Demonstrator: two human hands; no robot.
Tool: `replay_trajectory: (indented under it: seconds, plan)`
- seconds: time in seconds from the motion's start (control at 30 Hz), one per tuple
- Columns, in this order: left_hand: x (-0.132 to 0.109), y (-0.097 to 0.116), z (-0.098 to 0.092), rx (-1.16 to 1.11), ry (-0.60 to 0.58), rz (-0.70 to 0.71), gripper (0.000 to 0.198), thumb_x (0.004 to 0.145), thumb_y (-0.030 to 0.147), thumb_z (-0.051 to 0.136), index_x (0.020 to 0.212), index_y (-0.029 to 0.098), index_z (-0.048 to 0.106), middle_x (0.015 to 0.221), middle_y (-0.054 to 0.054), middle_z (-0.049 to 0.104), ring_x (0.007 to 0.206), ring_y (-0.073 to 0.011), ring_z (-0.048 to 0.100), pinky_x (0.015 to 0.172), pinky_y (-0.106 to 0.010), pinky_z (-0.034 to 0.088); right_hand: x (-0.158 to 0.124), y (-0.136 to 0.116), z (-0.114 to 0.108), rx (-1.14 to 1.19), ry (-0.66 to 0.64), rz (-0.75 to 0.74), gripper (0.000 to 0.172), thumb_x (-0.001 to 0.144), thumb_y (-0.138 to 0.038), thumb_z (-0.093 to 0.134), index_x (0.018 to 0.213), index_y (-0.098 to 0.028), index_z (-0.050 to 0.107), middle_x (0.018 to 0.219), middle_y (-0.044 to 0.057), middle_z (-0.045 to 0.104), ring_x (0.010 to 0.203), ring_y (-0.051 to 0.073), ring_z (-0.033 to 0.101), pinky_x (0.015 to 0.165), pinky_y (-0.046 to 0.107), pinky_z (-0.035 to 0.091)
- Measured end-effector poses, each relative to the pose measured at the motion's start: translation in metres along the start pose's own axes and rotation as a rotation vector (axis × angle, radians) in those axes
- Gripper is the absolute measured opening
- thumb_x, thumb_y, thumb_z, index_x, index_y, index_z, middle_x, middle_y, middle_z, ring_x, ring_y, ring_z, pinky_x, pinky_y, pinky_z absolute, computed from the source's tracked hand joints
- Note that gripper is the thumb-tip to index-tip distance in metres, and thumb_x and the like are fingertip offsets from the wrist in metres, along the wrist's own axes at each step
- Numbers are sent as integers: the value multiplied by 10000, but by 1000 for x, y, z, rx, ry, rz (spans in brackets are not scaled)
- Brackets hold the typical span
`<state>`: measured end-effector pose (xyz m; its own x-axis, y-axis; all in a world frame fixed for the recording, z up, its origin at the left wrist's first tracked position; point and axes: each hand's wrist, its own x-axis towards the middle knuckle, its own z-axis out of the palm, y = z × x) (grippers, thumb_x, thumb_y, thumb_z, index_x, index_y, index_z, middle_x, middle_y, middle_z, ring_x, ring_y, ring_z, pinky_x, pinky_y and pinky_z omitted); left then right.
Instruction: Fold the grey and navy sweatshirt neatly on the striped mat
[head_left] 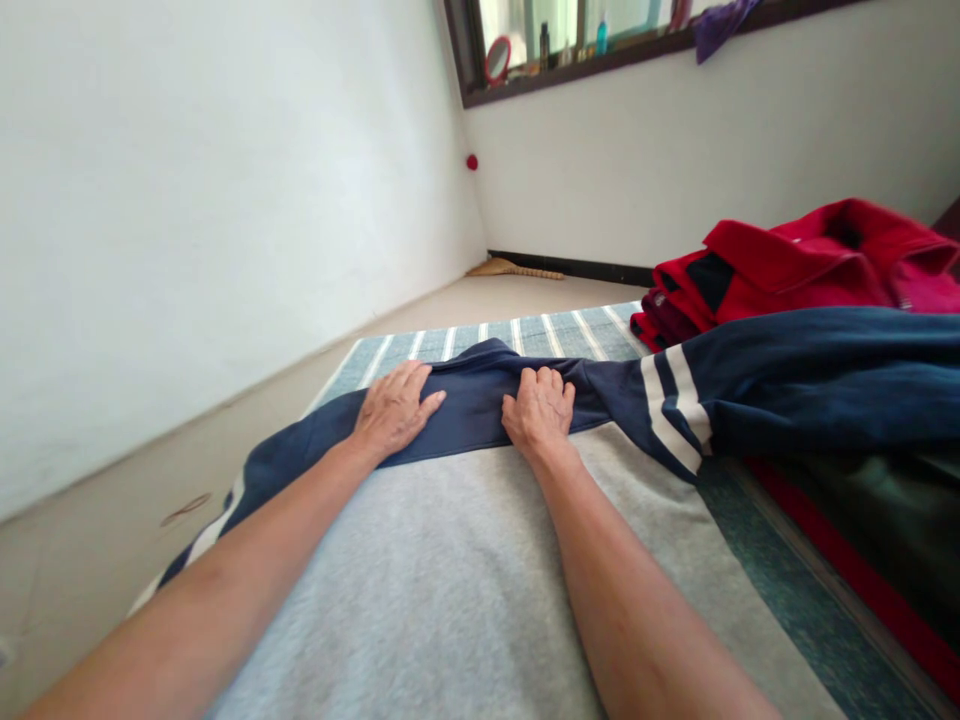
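Observation:
A grey and navy long-sleeved top (450,560) with white stripes on its sleeves lies spread out in front of me. My left hand (397,405) rests flat on the navy band near the collar, thumb apart from the fingers and nothing held. On the same band, further right, my right hand (538,405) presses down with its fingers curled together on the fabric. Whether cloth is pinched beneath those fingers is hard to see. One navy sleeve stretches to the right; the other hangs down at the left.
Folded red clothing (810,265) is piled at the right, beyond the navy sleeve. Under the top is a blue-green striped mat (469,340). White walls (225,180) stand left and ahead. A broom (514,268) lies on the floor near the corner, below a window ledge.

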<state>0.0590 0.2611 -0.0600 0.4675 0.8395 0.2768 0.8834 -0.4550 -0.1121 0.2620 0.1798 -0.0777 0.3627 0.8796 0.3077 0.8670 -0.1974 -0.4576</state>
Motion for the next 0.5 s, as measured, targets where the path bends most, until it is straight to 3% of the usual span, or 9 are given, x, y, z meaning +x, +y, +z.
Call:
replay_trajectory:
  seconds: [0.1, 0.2, 0.3, 0.4, 0.5]
  plan:
    - [-1, 0, 9, -70, -112, -39, 501, 910, 465, 307, 1293, 184, 465, 1409, -109, 451, 1325, -228, 363, 1076, -399, 278, 2, 0, -3, 11, 29, 12, 216, 807, -282, 499, 958, -149, 577, 1067, 144, 575, 1073, 288, 452, 957, 450, 286]
    - [3, 12, 2, -88, 35, -23, 478, 893, 441, 362, 1260, 166, 499, 1368, -127, 492, 1311, -246, 381, 1083, -420, 278, 4, 0, -6, 22, 45, 16, 192, 817, -229, 455, 913, -147, 600, 1028, 142, 592, 1029, 284, 478, 933, 442, 302]
    - [14, 48, -12, -155, 152, 202, 411, 897, 356, 381, 1215, 152, 544, 1345, -134, 516, 1311, -244, 382, 1094, -417, 277, 8, 3, -9, 54, 84, 52, 221, 820, -175, 419, 923, -145, 612, 1021, 145, 605, 1013, 279, 497, 912, 419, 324]
    - [32, 95, -13, -212, 52, 478, 381, 904, 282, 374, 1242, 208, 534, 1402, -80, 471, 1338, -216, 346, 1097, -421, 273, 14, 11, -12, 129, 130, 122, 269, 822, -148, 399, 988, -145, 610, 1038, 142, 611, 1021, 267, 513, 900, 383, 348]
    - [53, 124, 1, -165, -130, 482, 437, 897, 288, 404, 1323, 210, 462, 1455, -88, 402, 1371, -249, 283, 1112, -519, 175, 18, 21, -14, 252, 171, 219, 330, 808, -142, 397, 1075, -133, 592, 1056, 134, 611, 1018, 252, 534, 891, 348, 379]
